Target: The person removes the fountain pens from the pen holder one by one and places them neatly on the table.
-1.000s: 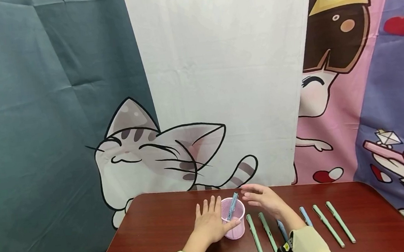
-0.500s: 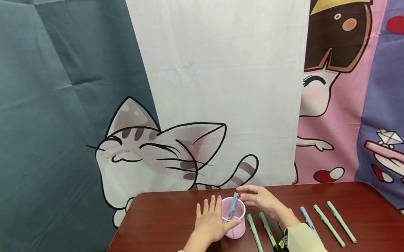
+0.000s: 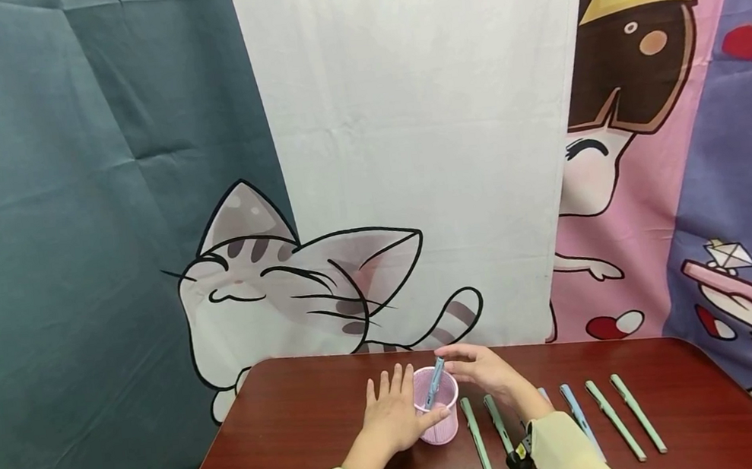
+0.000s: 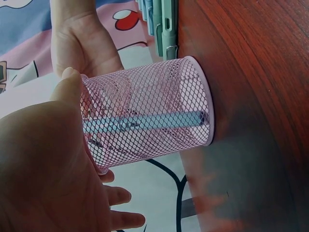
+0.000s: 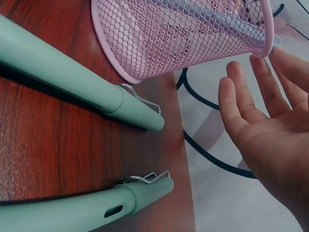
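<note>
A pink mesh pen cup (image 3: 442, 429) stands upright on the table, with a light blue pen (image 3: 435, 386) leaning inside it, its top above the rim. My left hand (image 3: 393, 418) rests against the cup's left side and rim, fingers straight and spread, thumb across the near side. At the cup's right my right hand (image 3: 490, 374) has loosely bent fingers, index fingertip right by the pen's top; whether it touches is unclear. In the left wrist view, the pen (image 4: 145, 122) shows through the mesh, its lower end near the cup's bottom.
Right of the cup lie two green pens (image 3: 478, 441) with metal clips. Farther right are a blue pen (image 3: 581, 421) and two more green pens (image 3: 616, 421). Another blue pen (image 3: 542, 393) is mostly hidden by my right wrist. Printed cloth hangs behind the brown table (image 3: 300, 426).
My right hand has shifted slightly left, bringing its fingers from beside the cup to the blue pen's top. My left hand and the cup stay in place.
</note>
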### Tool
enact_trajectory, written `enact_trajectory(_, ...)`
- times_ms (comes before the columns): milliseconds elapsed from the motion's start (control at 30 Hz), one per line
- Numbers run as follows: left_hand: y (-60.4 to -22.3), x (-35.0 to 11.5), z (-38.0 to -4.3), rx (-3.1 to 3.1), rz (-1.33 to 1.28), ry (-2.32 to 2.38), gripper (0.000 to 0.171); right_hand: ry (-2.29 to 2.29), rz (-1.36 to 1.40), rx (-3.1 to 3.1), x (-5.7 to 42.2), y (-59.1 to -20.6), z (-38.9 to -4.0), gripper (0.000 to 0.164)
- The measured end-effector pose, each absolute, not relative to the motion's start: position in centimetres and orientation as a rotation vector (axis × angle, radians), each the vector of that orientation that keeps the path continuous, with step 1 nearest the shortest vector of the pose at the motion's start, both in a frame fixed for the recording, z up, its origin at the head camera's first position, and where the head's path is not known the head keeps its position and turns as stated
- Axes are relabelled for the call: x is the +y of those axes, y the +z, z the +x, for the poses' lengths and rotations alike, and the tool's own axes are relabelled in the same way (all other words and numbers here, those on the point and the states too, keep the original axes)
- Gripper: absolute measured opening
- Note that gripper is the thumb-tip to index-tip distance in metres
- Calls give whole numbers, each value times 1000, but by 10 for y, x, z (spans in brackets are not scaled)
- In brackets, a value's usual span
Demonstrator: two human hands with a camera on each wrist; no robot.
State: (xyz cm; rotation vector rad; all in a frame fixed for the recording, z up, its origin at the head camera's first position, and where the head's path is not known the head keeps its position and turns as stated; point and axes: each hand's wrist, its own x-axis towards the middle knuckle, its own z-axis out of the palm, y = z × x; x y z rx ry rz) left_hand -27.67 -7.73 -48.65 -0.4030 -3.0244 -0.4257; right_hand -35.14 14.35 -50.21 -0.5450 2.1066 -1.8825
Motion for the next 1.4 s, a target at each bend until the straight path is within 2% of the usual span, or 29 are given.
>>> enact_trajectory(567,-488,-77,-278,-3021,-391,-431,108,-1844,-517,2169,139,-499,-350,39)
enact_trajectory(1067,-488,-78,-278,-3026,-397,-447,109,-1657,-665,2367,133,-494,-346,28)
enact_trajectory(1233,-488,-78,-277,-3020,-395,-454,108,-1739,-698,2421,128,-488,-345,23)
enact_trajectory(1400,-488,-78,-276,-3010,-395,-467,108,-1869,-709,2382,125,-472,-339,26)
